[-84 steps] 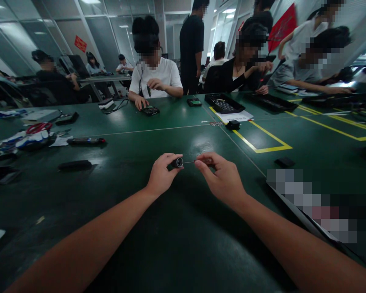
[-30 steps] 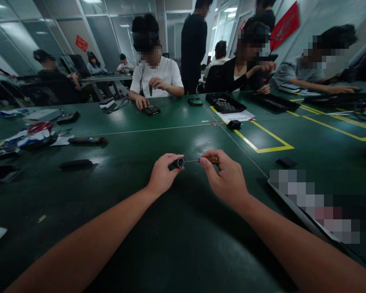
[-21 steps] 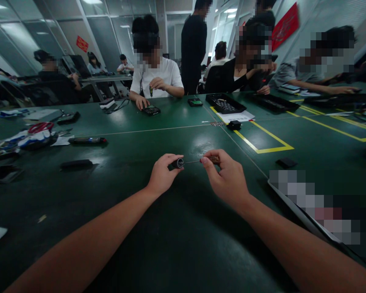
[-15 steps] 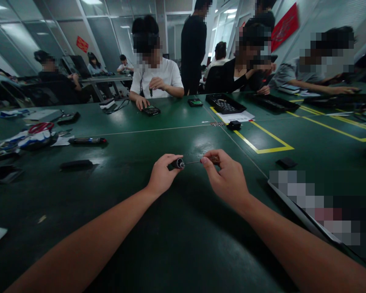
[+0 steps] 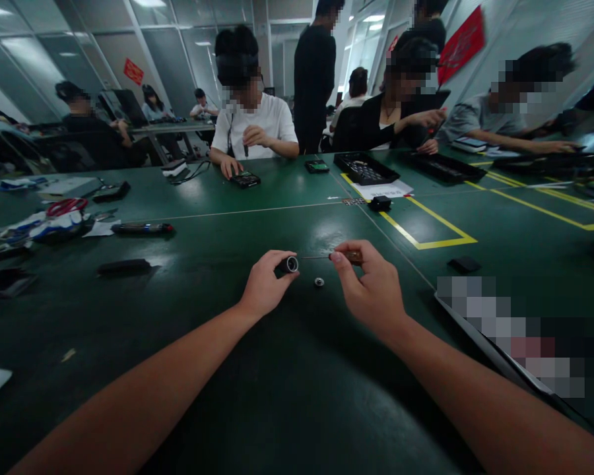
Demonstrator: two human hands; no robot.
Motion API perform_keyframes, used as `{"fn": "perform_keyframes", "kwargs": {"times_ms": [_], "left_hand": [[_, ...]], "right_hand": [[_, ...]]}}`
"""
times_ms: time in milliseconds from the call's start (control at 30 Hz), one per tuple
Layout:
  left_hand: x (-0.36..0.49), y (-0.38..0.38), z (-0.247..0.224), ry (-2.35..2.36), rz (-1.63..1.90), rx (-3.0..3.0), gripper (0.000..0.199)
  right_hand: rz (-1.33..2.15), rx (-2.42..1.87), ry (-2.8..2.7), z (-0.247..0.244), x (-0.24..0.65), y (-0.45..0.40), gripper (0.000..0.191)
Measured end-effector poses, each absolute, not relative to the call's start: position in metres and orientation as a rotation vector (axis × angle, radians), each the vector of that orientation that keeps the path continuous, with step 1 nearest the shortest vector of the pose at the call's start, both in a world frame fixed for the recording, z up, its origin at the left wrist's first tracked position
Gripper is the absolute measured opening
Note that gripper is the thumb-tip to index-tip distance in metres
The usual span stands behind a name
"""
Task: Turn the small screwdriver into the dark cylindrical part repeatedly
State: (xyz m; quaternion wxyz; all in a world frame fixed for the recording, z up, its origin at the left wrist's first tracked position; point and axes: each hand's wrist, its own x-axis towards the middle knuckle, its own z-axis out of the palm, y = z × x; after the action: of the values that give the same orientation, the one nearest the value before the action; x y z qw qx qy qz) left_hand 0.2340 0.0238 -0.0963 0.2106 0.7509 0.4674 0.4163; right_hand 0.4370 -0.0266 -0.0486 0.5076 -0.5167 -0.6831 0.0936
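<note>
My left hand [image 5: 267,282] is closed around a short black cylinder [image 5: 288,264], whose open, silver-rimmed end faces to the right. In my right hand [image 5: 371,280] is a screwdriver [image 5: 347,256] with a brown handle, pinched between thumb and fingers. Its thin shaft points left towards the cylinder's mouth, and a small gap seems to separate them. Between and just below my hands, a small round metal piece [image 5: 319,282] rests on the green table [image 5: 297,369].
A black block [image 5: 464,264] and a pixelated flat object [image 5: 505,336] lie to the right. A dark pen-like tool [image 5: 142,228] and a black bar [image 5: 123,266] are on the left. Across the table, a co-worker [image 5: 252,125] handles a drive-like device [image 5: 245,179]; black trays [image 5: 366,168] stand beyond.
The small round metal piece has come out of the cylinder's end and now lies on the table. My right hand has drawn the screwdriver slightly right. My left hand is nearly unmoved.
</note>
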Motion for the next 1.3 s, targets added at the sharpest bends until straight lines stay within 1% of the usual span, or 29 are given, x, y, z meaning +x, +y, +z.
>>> {"fn": "perform_keyframes", "kwargs": {"times_ms": [133,300,433,500,633,733,900,1033,1167,1300], "left_hand": [[0.236,0.017,-0.089,1.313,1.028,2.149,0.031],[0.246,0.01,-0.079,1.296,0.69,2.35,0.031],[0.259,0.01,-0.073,1.248,0.495,2.449,0.014],[0.265,0.012,-0.071,1.248,0.423,2.466,0.009],[0.277,0.017,-0.07,1.29,0.329,2.459,0.02],[0.283,0.022,-0.073,1.33,0.29,2.485,0.023],[0.283,0.026,-0.073,1.353,0.263,2.494,0.011],[0.271,0.025,-0.07,1.327,0.32,2.444,0.008],[0.24,0.027,-0.073,1.312,0.402,2.396,0.013],[0.186,0.036,-0.076,1.307,0.53,2.268,0.024]], "right_hand": [[0.181,-1.222,-1.606,-0.045,0.438,-0.03,0.01],[0.139,-1.203,-1.579,-0.042,0.439,-0.032,0.009],[0.129,-1.195,-1.572,-0.042,0.44,-0.03,0.01],[0.126,-1.194,-1.573,-0.043,0.44,-0.029,0.01],[0.131,-1.194,-1.576,-0.043,0.44,-0.028,0.01],[0.138,-1.197,-1.578,-0.043,0.439,-0.028,0.009],[0.14,-1.191,-1.584,-0.043,0.439,-0.028,0.009],[0.14,-1.195,-1.59,-0.043,0.44,-0.028,0.009],[0.143,-1.196,-1.612,-0.044,0.441,-0.028,0.011],[0.158,-1.199,-1.647,-0.046,0.441,-0.027,0.013]]}}
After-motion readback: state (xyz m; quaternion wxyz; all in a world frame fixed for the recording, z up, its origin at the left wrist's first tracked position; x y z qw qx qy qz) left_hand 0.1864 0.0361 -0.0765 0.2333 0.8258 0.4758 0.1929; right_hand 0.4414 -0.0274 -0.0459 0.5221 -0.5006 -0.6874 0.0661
